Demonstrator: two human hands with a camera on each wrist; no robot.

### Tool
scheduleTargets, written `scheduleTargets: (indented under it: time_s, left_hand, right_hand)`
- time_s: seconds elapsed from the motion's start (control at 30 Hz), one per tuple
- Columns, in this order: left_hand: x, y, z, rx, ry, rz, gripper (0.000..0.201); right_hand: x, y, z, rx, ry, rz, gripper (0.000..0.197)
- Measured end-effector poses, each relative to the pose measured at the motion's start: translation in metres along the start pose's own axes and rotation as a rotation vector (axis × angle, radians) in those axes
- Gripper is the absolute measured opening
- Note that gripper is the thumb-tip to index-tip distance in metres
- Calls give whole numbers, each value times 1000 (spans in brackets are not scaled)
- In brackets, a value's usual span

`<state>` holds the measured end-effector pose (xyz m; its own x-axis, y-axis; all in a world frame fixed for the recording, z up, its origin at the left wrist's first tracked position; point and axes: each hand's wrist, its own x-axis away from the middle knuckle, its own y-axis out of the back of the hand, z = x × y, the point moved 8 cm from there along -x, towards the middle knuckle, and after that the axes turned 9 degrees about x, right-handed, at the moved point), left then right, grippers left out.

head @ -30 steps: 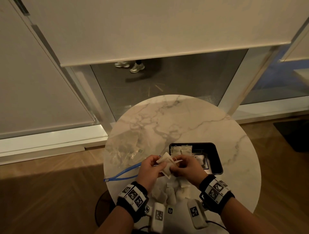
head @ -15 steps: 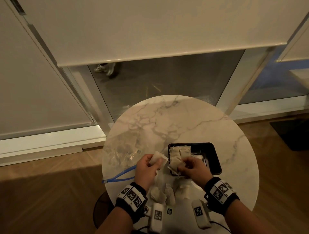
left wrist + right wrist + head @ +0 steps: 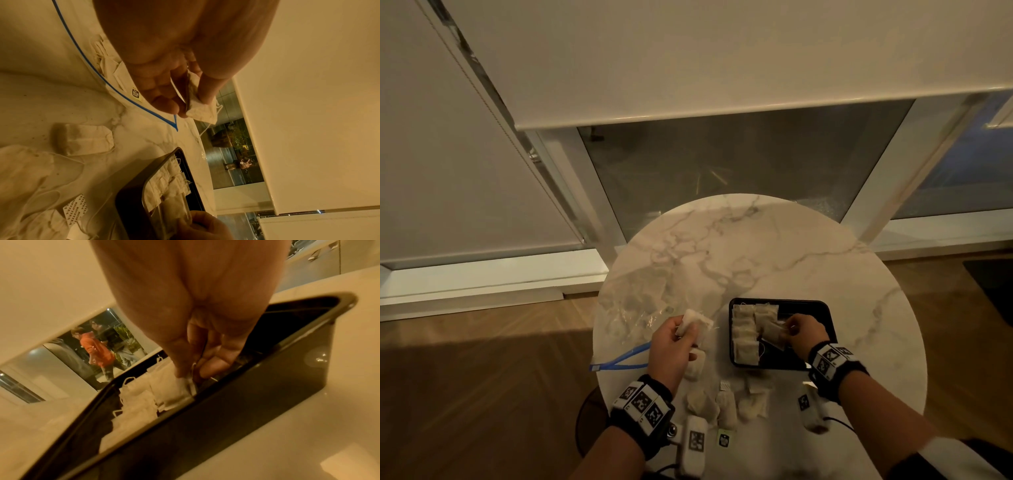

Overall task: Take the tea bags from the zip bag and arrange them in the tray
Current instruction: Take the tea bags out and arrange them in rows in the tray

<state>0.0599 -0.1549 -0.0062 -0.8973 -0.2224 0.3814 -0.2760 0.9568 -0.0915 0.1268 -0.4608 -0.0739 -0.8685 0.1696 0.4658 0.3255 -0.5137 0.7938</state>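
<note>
A tea bag (image 3: 772, 331) is pinched between thumb and fingertips of the right hand (image 3: 803, 334) and held low inside the black tray (image 3: 828, 329), beside the tea bags already laid there (image 3: 744, 334). Another tea bag (image 3: 694, 323) is gripped by the curled fingers of the left hand (image 3: 671, 349) above the tabletop (image 3: 756, 246). The zip bag (image 3: 633, 308) is spread flat at the left, and loose tea bags (image 3: 726, 404) are scattered near the front edge.

Café-like public interior: marble table (image 3: 756, 246), blinds (image 3: 688, 51), passers-by (image 3: 96, 350) outside.
</note>
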Motion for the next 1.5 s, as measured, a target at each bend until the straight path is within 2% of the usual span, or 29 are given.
scheduleTargets:
  time_s: [0.13,0.33,0.47,0.7,0.8,0.97,1.1,1.23,1.3,1.4,1.5]
  left_hand:
    - [-2,0,0,9,-2,-3,10]
    - [-3,0,-1,13,10,-13,9]
    - [-2,-3,-4,-3,-3,-10,8]
    - [-1,-8,-4,-17,0,-8,8]
    - [-1,-8,-5,1,-4,-7,9]
    - [-3,-5,-7,113,-6,-85,9]
    - [-1,-9,-6,164,24,-46,9]
    - [4,-14,-7,90,21,27,10]
    - [6,-16,-10,-5,-16,52,9]
    - [11,-19,-12,-33,-36,78,9]
    - [14,-25,-10,-28,-4,139,11]
  right_hand:
    - [-19,-11,3,66,0,58,18]
    - [-31,-16,11,70,11,65,19]
    - [-33,-18,13,52,21,53,25]
    - [-32,-11,12,-34,9,1,19]
    - [-31,-8,11,-44,13,-28,23]
    - [-19,5,17,-192,16,-85,18]
    - [-1,14,22,-405,3,-135,12]
    - [34,16,46,-576,72,-70,4]
    - [54,12,66,-633,150,43,8]
    - [80,3,86,-617,238,221,16]
    - [94,-1,94,-612,299,248,22]
